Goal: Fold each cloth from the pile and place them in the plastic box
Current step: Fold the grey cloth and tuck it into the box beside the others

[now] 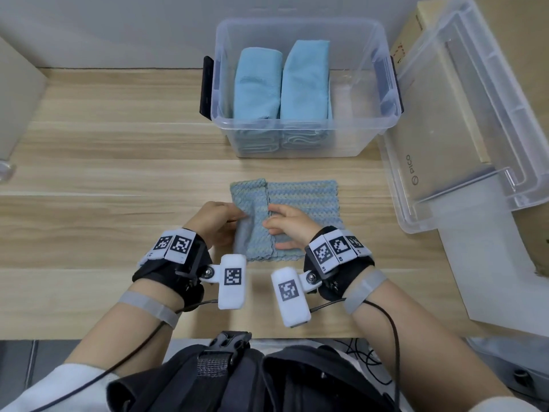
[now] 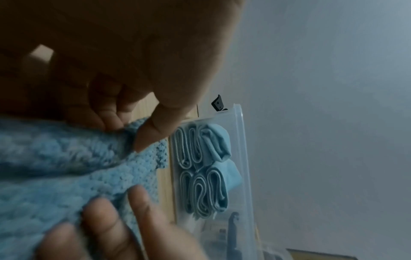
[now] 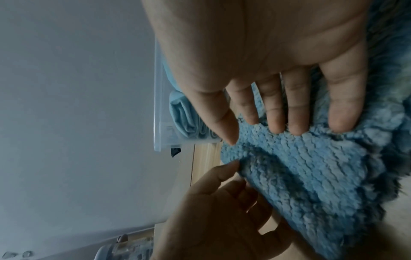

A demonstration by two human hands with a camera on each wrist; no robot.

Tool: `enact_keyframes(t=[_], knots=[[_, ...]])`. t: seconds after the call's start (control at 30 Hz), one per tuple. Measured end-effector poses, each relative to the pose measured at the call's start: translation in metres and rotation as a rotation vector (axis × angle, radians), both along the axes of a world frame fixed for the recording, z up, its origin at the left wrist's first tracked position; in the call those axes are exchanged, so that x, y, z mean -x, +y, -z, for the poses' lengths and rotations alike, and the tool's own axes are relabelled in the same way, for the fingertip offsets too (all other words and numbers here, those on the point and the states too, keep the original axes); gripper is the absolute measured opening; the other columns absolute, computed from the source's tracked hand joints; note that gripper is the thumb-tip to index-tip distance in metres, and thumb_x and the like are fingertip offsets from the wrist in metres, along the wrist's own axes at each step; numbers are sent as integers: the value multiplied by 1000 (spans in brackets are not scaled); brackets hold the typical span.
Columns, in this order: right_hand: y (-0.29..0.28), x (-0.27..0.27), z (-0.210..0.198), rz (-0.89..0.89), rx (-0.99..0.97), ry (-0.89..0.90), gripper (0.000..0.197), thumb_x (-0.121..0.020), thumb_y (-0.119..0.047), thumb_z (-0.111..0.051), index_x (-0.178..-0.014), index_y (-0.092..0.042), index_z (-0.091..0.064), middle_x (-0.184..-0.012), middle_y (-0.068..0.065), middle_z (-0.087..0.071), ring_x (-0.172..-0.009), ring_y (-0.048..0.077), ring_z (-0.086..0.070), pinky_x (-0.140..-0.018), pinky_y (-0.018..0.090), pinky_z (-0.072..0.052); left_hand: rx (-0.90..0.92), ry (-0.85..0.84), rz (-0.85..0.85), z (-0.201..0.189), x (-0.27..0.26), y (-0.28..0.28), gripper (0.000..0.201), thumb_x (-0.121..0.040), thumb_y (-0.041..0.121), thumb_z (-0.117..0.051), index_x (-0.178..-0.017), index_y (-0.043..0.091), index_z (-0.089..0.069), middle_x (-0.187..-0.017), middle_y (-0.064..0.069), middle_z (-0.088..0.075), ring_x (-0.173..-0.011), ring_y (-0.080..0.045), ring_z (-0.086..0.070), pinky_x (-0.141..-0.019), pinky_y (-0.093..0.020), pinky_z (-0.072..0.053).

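A blue-green knitted cloth (image 1: pixel 300 200) lies flat on the wooden table (image 1: pixel 118 144), its left part folded over as a flap. My left hand (image 1: pixel 234 217) pinches that flap's edge between thumb and fingers, which shows close up in the left wrist view as left hand (image 2: pixel 131 133) on cloth (image 2: pixel 55 167). My right hand (image 1: pixel 271 217) lies on the cloth beside the flap. In the right wrist view the right hand (image 3: pixel 262 133) has straight fingers (image 3: pixel 295 123) pressing the cloth (image 3: pixel 300 167). The clear plastic box (image 1: pixel 297 123) stands behind and holds two stacks of folded light-blue cloths (image 1: pixel 258 81).
The box's clear lid (image 1: pixel 463 114) leans on a cardboard carton (image 1: pixel 430 129) at the right. A white wall runs behind the box. A grey panel stands at the far left. Bare table lies left of the cloth and box.
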State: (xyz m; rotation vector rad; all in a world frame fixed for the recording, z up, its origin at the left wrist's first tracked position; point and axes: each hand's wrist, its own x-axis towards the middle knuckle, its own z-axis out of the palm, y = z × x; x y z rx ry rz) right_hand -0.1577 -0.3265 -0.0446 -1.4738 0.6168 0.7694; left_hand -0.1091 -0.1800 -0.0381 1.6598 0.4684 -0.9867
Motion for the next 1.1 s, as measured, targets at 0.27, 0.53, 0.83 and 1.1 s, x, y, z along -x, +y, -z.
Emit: enact_keyframes(t=[0.27,0.53,0.83,1.1], knots=[[-18,8,-2,156,-40,-23,39,-89,-2,-52,-127,-6,-46,-126,13,-55,-108,25,-56,-93,40,-46,288,195,-20,-3,-7,-35,10,-87,19,-52,-95,19,-57,-74,6,-52,-75,-8,-54,-71,-33,-53],[-33,11,19,15,333,-119,44,-84,-8,-59,-126,-7,-47,-125,12,-60,-112,28,-58,-98,45,-47,97,-43,-125,6,1,-46,15,-89,3,-47,-82,16,-52,-67,-1,-47,-54,-9,-50,-64,-28,-45],[-37,7,27,-27,562,-182,53,-81,-13,-63,-129,-15,-39,-118,7,-59,-105,25,-59,-88,32,-47,131,70,-85,14,1,-43,22,-92,12,-42,-72,17,-51,-52,7,-58,-56,-12,-56,-65,-29,-46],[-48,7,16,-26,423,-225,53,-77,-33,-70,-121,-13,-47,-93,-2,-50,-91,14,-51,-86,28,-43,225,209,-60,8,0,-58,24,-89,26,-46,-67,17,-46,-53,8,-49,-55,-10,-49,-62,-27,-44]])
